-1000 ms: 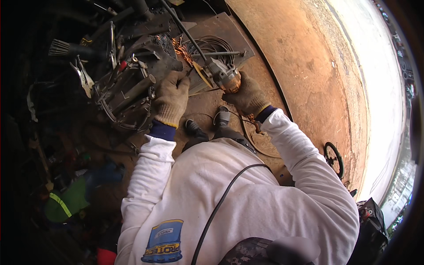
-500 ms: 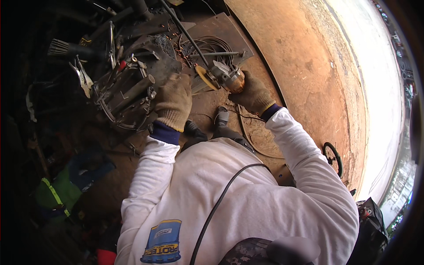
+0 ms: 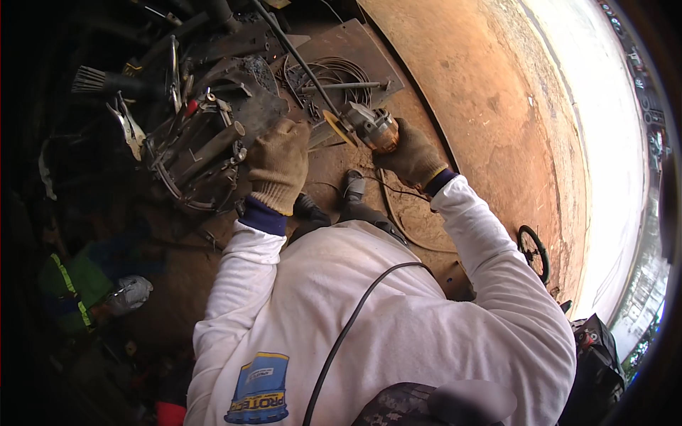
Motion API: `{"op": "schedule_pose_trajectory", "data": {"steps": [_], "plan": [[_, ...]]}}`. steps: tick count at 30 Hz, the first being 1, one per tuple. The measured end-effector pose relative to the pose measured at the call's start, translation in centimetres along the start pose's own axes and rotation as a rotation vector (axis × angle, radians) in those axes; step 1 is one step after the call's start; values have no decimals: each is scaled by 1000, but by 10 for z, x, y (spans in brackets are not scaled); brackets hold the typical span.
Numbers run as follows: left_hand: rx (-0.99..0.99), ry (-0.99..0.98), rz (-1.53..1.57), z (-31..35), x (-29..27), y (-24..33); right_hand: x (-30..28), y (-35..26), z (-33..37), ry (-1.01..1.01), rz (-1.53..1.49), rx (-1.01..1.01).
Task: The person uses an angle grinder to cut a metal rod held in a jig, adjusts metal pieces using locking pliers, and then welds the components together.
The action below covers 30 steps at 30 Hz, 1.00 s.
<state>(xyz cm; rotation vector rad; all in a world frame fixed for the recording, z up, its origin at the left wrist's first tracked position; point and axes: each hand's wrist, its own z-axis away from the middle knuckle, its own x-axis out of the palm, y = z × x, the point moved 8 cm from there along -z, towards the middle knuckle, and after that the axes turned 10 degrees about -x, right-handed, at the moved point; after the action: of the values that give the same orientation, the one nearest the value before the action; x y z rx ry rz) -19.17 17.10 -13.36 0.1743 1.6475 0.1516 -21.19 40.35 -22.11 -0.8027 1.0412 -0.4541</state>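
My right hand [image 3: 413,153], in a brown knit glove, is wrapped round the body of an angle grinder [image 3: 376,128]. Its yellowish disc [image 3: 339,129] faces left, close to the lower end of a long dark metal rod [image 3: 298,60]; whether they touch I cannot tell. My left hand [image 3: 278,160], gloved alike, is closed left of the disc, beside a dark steel piece. What its fingers hold, if anything, is hidden. To its left lies a cluster of steel tubes and clamps [image 3: 206,153], with locking pliers [image 3: 126,128] beyond.
A coil of wire [image 3: 341,74] and a short bar lie on a steel plate [image 3: 355,42]. A wire brush [image 3: 96,79] is at far left. A hose [image 3: 408,238] crosses the ground near my feet. Another person in green [image 3: 67,284] is at lower left. A wheel [image 3: 533,254] stands at right.
Orange sparks by the coil have gone, apart from a faint glow. The grinder has shifted slightly right, its disc tilting. The person in green has moved left, and a grey head covering now shows.
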Motion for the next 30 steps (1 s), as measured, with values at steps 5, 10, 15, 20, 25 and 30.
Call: {"op": "schedule_pose_trajectory", "data": {"steps": [5, 10, 15, 20, 25, 30], "plan": [[9, 74, 148, 1, -10, 0, 1, 10, 4, 49, -86, 29], [-41, 97, 413, 8, -19, 2, 0, 7, 4, 113, -241, -5], [9, 111, 611, 14, -29, 13, -14, 0, -2, 129, -331, -7], [-31, 82, 707, 11, -44, 20, -30, -28, 13, 212, -376, -100], [-54, 57, 779, 8, -50, 16, -22, -21, 25, 211, -241, -129], [-15, 85, 760, 8, -60, 26, -13, -18, 33, 173, -293, -128]]}}
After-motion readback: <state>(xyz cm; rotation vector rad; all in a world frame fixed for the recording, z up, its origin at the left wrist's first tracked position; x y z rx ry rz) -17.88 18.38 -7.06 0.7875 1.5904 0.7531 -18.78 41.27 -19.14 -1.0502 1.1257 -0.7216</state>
